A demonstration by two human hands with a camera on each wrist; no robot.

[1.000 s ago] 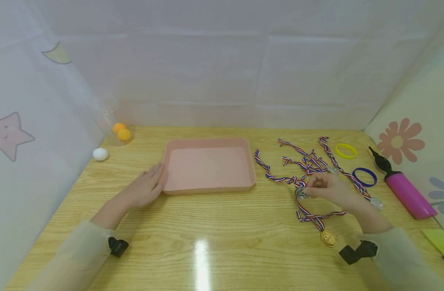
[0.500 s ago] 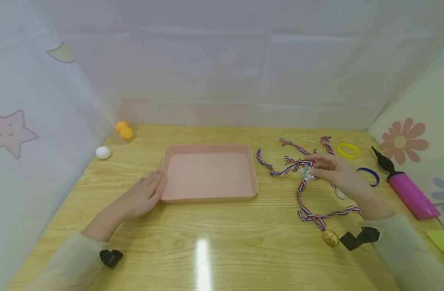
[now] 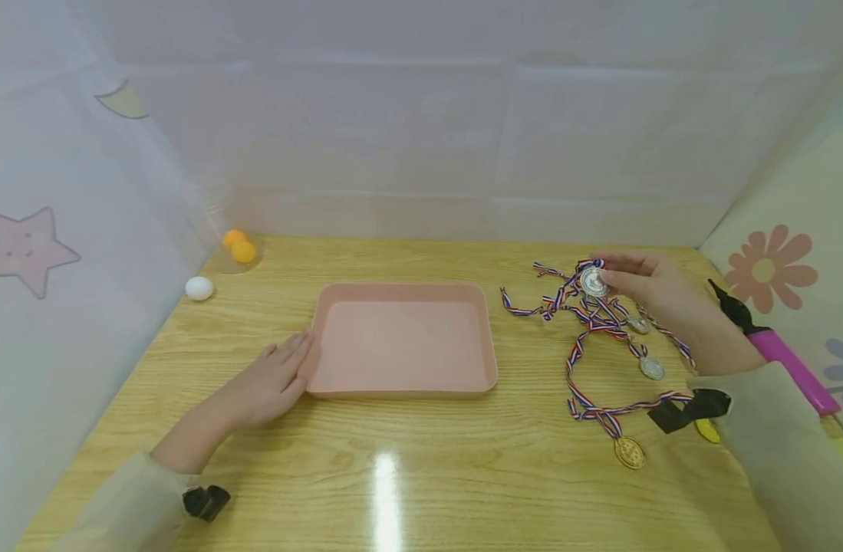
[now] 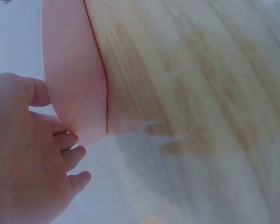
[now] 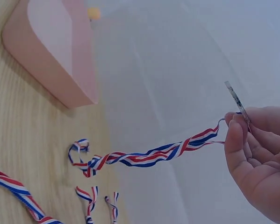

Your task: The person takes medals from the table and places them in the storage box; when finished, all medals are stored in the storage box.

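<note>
We see the right hand (image 3: 659, 295) raised over the far right part of the wooden table (image 3: 421, 475), pinching a silver medal (image 3: 593, 282) by its edge between thumb and fingertips (image 5: 235, 133). In the right wrist view the medal (image 5: 237, 103) stands edge-on above the fingers, and its red, white and blue ribbon (image 5: 149, 157) runs taut from the hand down to the tabletop, where its far end lies curled. From the head view that ribbon (image 3: 552, 303) trails leftward toward the tray.

The left hand (image 3: 269, 379) lies flat on the table with fingers straight and relaxed, holding nothing; its fingertips (image 4: 74, 156) touch the near left corner of the pink tray (image 3: 403, 387), which sits at the middle of the table.

Below the lifted medal, toward the near right edge, we find a tangle of other ribbons with two more silver medals (image 3: 652, 368) and a gold medal (image 3: 630, 452) lying closest to the near edge. A pink hand pump (image 3: 790, 364) with a black nozzle lies along the right edge, partly behind the right forearm. At the far left corner sit two orange balls (image 3: 238, 245) inside a clear container, and a white ball (image 3: 199, 288) rests just nearer along the left edge.
</note>
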